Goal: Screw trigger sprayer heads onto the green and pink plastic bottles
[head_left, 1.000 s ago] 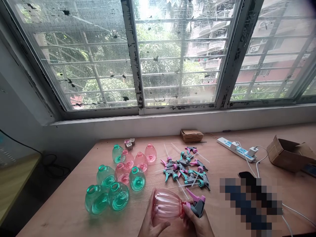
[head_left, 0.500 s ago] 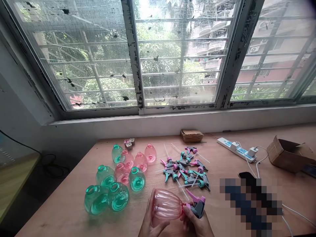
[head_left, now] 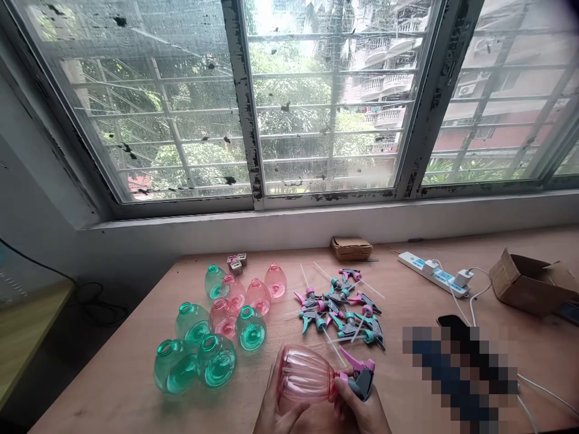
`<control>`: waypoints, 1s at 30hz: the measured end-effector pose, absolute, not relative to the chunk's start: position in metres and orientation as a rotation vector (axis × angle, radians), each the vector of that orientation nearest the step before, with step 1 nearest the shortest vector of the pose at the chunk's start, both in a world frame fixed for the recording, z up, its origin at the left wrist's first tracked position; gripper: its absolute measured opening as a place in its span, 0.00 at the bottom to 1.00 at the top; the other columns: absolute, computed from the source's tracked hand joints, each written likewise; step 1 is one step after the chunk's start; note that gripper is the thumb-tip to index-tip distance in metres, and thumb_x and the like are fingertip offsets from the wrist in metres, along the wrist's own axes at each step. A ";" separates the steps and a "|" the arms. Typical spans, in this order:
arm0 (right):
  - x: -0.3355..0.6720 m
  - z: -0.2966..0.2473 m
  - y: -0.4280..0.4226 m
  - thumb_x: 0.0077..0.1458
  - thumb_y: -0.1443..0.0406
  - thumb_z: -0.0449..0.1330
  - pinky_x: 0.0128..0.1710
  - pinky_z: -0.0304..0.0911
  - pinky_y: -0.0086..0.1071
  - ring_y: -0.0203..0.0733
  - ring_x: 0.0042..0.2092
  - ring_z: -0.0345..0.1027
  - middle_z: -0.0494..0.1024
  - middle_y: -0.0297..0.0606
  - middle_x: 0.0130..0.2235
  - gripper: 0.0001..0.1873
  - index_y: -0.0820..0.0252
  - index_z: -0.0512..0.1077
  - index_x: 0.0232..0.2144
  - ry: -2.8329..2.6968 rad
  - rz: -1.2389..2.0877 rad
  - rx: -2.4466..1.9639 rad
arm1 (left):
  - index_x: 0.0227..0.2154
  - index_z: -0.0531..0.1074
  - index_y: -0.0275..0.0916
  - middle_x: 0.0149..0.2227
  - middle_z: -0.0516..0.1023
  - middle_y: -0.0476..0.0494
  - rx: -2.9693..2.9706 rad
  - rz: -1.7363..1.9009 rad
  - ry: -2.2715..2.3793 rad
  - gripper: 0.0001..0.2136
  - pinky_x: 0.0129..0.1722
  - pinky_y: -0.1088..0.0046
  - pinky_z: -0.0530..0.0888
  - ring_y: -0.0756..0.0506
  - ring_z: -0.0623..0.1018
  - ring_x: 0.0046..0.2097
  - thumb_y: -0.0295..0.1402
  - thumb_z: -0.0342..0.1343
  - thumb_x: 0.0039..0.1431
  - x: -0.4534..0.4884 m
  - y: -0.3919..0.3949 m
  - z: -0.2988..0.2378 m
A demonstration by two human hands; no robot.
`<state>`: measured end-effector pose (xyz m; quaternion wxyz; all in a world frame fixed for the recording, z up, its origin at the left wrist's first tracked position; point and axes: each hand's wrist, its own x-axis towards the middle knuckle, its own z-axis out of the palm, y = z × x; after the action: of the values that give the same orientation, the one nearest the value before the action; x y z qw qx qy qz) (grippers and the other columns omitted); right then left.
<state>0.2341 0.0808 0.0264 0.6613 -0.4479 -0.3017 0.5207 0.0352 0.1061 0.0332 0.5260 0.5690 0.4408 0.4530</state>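
Observation:
A clear pink spray bottle (head_left: 305, 374) lies on its side in the air near the table's front, its neck toward the right. My left hand (head_left: 278, 404) is closed around the bottle's base end. At the neck, my right hand (head_left: 359, 410) grips the collar of a pink and grey trigger sprayer (head_left: 362, 380), which sits on the bottle's mouth. The fingers behind the neck are partly hidden. Just beyond lies a pile of loose trigger sprayers (head_left: 337, 310), pink-grey and green-grey, with thin tubes.
Several open-necked green bottles (head_left: 217, 361) and pink bottles (head_left: 259, 296) stand at the left. Small cubes (head_left: 237, 264) and a flat cardboard box (head_left: 351, 248) lie at the back. A power strip (head_left: 433, 274), an open carton (head_left: 529, 283) and a dark phone (head_left: 452, 325) occupy the right.
The bottle, the sprayer and both hands have shifted very slightly to the left. The grip stays the same.

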 end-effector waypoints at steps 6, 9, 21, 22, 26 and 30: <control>0.234 0.020 0.081 0.48 0.47 0.71 0.17 0.60 0.27 0.37 0.17 0.68 0.80 0.38 0.20 0.24 0.60 0.71 0.28 -0.737 1.194 -1.050 | 0.68 0.57 0.44 0.72 0.55 0.37 1.251 1.097 0.933 0.44 0.70 0.50 0.53 0.29 0.54 0.72 0.47 0.69 0.50 0.036 0.108 0.040; 0.235 0.020 0.082 0.46 0.46 0.71 0.17 0.60 0.27 0.37 0.17 0.67 0.80 0.38 0.19 0.24 0.60 0.71 0.28 -0.727 1.204 -1.059 | 0.67 0.59 0.45 0.72 0.57 0.39 1.231 1.089 0.914 0.41 0.70 0.51 0.54 0.31 0.55 0.71 0.47 0.68 0.52 0.035 0.111 0.033; 0.238 0.015 0.084 0.47 0.48 0.72 0.16 0.61 0.26 0.37 0.16 0.69 0.80 0.38 0.19 0.24 0.60 0.70 0.29 -0.705 1.245 -1.003 | 0.69 0.53 0.50 0.73 0.53 0.41 1.178 1.129 0.870 0.41 0.71 0.51 0.52 0.33 0.53 0.72 0.47 0.65 0.56 0.033 0.110 0.033; 0.238 0.015 0.084 0.46 0.48 0.72 0.17 0.61 0.26 0.37 0.17 0.69 0.80 0.38 0.19 0.24 0.60 0.70 0.28 -0.715 1.263 -1.003 | 0.69 0.54 0.50 0.73 0.53 0.42 1.158 1.116 0.877 0.39 0.71 0.51 0.52 0.33 0.53 0.72 0.47 0.64 0.58 0.033 0.110 0.034; 0.237 0.020 0.085 0.45 0.47 0.73 0.16 0.61 0.26 0.37 0.16 0.69 0.79 0.38 0.19 0.24 0.60 0.71 0.28 -0.679 1.267 -0.993 | 0.65 0.63 0.49 0.72 0.55 0.44 1.218 1.104 0.916 0.35 0.71 0.51 0.49 0.33 0.52 0.72 0.43 0.67 0.55 0.031 0.111 0.033; 0.233 0.027 0.084 0.43 0.47 0.73 0.15 0.59 0.25 0.36 0.15 0.67 0.78 0.36 0.18 0.25 0.59 0.72 0.28 -0.599 1.205 -1.012 | 0.64 0.64 0.51 0.71 0.58 0.43 1.265 1.119 0.894 0.36 0.71 0.49 0.50 0.32 0.56 0.72 0.41 0.69 0.53 0.031 0.113 0.032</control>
<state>0.2325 0.0839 0.0272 0.6660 -0.4482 -0.2653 0.5340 0.0313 0.1134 0.0321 0.5772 0.5407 0.3821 0.4780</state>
